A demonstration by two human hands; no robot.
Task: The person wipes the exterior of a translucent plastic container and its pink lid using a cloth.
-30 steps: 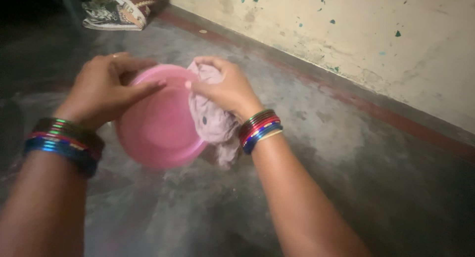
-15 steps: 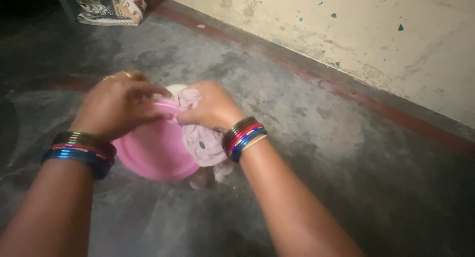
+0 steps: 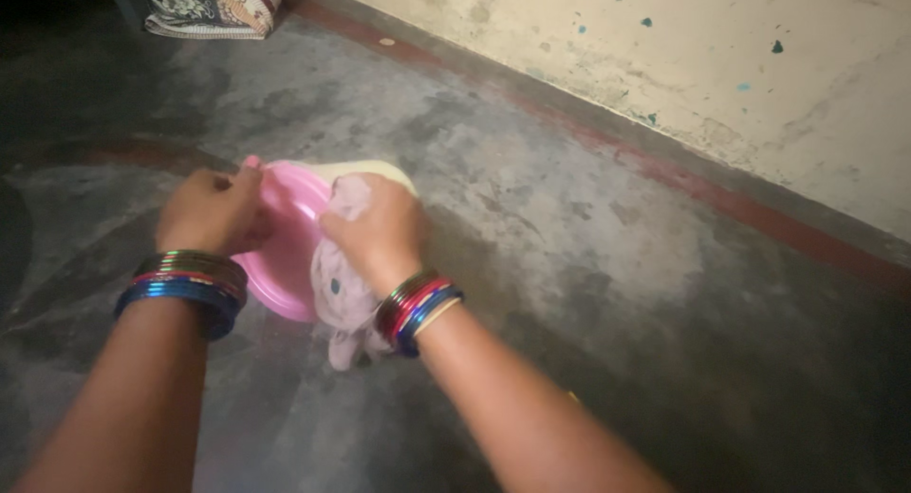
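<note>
Stacked multicoloured bangles (image 3: 188, 282) ring both bare wrists.

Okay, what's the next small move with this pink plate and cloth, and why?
Probably slide the right hand with the cloth along the pink plate; the left hand grips its rim, and the cloth covers only one edge.

Patterned folded cloth (image 3: 211, 4) by peeling wall (image 3: 721, 66)
</note>
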